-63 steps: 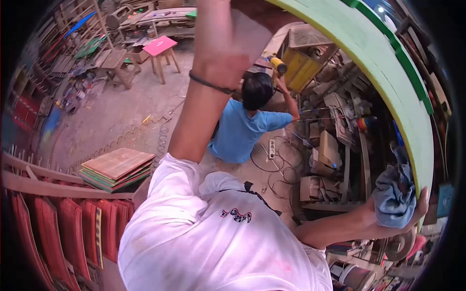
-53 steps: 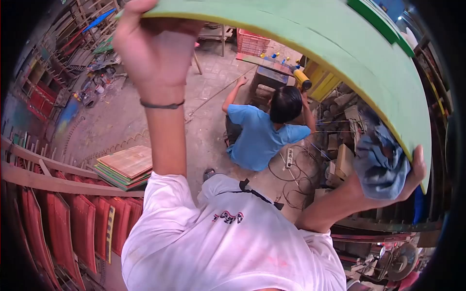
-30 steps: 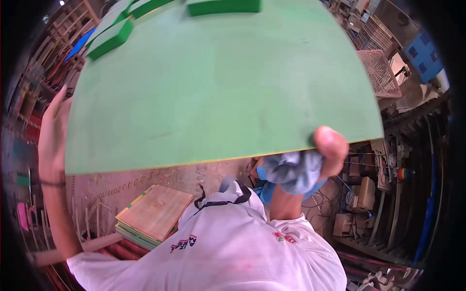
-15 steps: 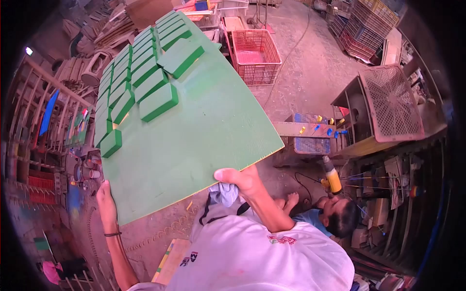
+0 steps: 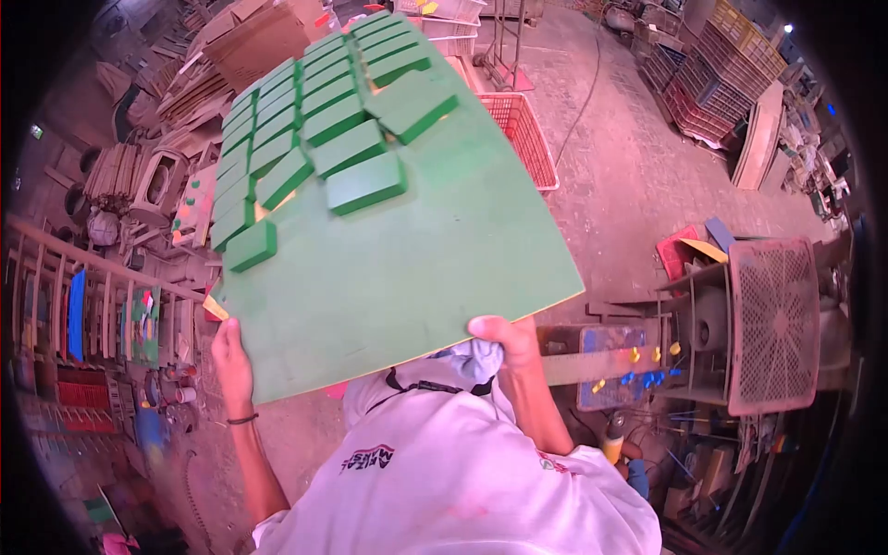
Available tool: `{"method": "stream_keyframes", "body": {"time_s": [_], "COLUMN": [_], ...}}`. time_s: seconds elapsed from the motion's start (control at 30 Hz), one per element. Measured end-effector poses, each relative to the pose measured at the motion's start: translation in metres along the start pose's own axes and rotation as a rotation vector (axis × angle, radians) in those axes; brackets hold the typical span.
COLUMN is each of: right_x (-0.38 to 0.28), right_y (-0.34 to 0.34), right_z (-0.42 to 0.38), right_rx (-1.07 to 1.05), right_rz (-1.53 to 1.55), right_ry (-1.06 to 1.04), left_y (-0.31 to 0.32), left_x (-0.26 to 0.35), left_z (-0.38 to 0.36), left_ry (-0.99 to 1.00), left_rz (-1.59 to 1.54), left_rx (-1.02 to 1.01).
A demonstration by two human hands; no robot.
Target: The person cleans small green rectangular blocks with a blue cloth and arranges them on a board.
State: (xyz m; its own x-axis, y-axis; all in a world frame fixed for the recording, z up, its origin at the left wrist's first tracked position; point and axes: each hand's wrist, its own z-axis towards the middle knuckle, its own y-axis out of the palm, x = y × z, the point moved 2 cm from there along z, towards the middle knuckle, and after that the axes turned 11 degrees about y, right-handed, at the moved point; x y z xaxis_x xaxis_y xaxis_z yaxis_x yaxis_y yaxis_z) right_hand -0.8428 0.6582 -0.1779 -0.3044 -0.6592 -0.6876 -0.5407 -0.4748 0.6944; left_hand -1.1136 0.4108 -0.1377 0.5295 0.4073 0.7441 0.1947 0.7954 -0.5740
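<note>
A large green-painted board [image 5: 398,287] is held out in front of my body, its pale edge towards me. Rows of green rectangular blocks [image 5: 365,182] lie across its far and left part, a few of them askew. My left hand [image 5: 233,365] is closed on the board's near left corner, a dark band round its wrist. At the near right edge, my right hand [image 5: 509,340] grips the board with the thumb on top and the fingers hidden beneath. A bunched grey-blue cloth [image 5: 476,361] shows just under the board beside that hand.
Right of me, a plank [image 5: 592,367] bears small yellow and blue pieces, near a shelf unit with a plastic crate [image 5: 772,324] against it. A red basket [image 5: 523,129] stands beyond the board. Slatted racks [image 5: 111,314] line the left. Part of another person [image 5: 638,472] shows low right.
My view has turned, and the board with both hands now sits further right in it. Both hands keep their hold. The other person at the right is now mostly hidden.
</note>
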Motion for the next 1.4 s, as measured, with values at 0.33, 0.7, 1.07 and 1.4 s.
{"method": "stream_keyframes", "body": {"time_s": [0.33,0.7,1.07,1.4], "right_x": [-0.166,-0.331,-0.448,-0.558], "right_y": [-0.136,-0.324,-0.553,-0.558], "right_z": [0.145,0.235,0.348,0.470], "right_rx": [0.066,0.116,-0.350,-0.294], "right_rz": [0.096,0.207,0.129,-0.142], "right_ry": [-0.128,0.013,0.315,0.363], "left_y": [0.248,0.463,0.667,0.795], "left_x": [0.091,0.224,0.267,0.328], "left_z": [0.134,0.158,0.141,0.104], "left_ry": [0.056,-0.034,-0.167,-0.361], "left_rz": [-0.259,-0.336,-0.261,-0.254], "left_rx": [-0.090,-0.085,0.028,0.336]}}
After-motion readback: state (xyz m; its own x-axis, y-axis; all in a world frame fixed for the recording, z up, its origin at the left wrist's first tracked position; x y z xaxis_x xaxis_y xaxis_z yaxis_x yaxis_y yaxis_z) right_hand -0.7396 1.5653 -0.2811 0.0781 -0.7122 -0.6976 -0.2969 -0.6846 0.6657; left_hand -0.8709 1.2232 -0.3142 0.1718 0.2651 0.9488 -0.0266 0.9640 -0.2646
